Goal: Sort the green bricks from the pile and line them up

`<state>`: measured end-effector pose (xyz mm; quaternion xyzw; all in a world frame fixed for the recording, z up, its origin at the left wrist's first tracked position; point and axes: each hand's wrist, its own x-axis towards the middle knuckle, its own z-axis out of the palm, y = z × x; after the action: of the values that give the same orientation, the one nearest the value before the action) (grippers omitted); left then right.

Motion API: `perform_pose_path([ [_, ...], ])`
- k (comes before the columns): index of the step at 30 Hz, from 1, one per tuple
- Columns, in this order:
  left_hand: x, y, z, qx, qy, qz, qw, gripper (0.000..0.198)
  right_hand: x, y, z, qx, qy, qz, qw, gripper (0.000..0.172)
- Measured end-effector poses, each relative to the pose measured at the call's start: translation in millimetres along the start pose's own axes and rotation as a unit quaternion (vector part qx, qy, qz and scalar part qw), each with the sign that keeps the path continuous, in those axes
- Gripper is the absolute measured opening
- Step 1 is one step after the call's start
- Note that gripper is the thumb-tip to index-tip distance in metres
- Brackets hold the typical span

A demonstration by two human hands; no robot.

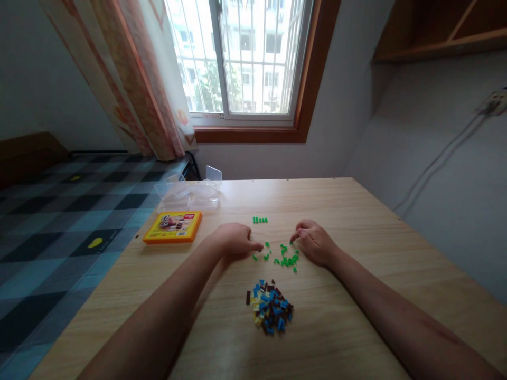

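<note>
My left hand [234, 240] rests on the wooden table [356, 221] with its fingers curled and one fingertip touching the table beside scattered green bricks [285, 258]. My right hand [313, 241] sits just right of the same green scatter, fingers pinched together at its upper edge; whether a brick is in the pinch is too small to tell. A short row of joined green bricks [260, 220] lies a little beyond both hands. Nearer to me lies a pile of blue, yellow and dark bricks [270, 307].
An orange-yellow box [173, 227] lies flat at the left of the table. Behind it sits a clear plastic bag or tray [189, 194]. A bed with a checked cover [59, 221] stands to the left. A window and curtain are behind the table, a wall on the right.
</note>
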<state>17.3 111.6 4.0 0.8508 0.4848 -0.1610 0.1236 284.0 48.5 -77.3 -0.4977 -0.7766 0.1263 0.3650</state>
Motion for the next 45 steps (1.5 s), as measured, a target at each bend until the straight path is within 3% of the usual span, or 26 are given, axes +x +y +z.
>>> perform_pose_path([
  [5, 2.6, 0.2, 3.4, 0.013, 0.01, 0.003, 1.0, 0.062, 1.7, -10.1, 6.1, -0.064, -0.045, -0.038, 0.996, 0.054],
  [11, 2.6, 13.0, 5.7, 0.044, 0.029, -0.022, 0.998, 0.075, -0.7, -17.6, 11.5, -0.081, -0.117, -0.048, 0.989, 0.05],
  [17, 0.0, 17.8, 4.9, 0.043, 0.037, -0.025, 0.998, 0.082, -1.5, -11.6, 0.7, -0.029, -0.029, -0.054, 0.998, 0.056],
  [21, 1.4, 17.6, 6.0, 0.046, 0.036, -0.031, 0.998, 0.085, -2.8, -12.6, -14.9, -0.009, 0.001, -0.065, 0.998, 0.05],
  [29, 2.0, 17.7, 7.7, 0.056, 0.036, -0.027, 0.997, 0.08, -10.4, -17.2, -32.9, 0.044, -0.116, -0.035, 0.992, 0.044],
  [45, 3.2, 15.5, 8.6, 0.047, 0.064, -0.023, 0.997, 0.086, -13.0, -41.2, -32.9, 0.02, -0.174, -0.073, 0.982, 0.044],
])
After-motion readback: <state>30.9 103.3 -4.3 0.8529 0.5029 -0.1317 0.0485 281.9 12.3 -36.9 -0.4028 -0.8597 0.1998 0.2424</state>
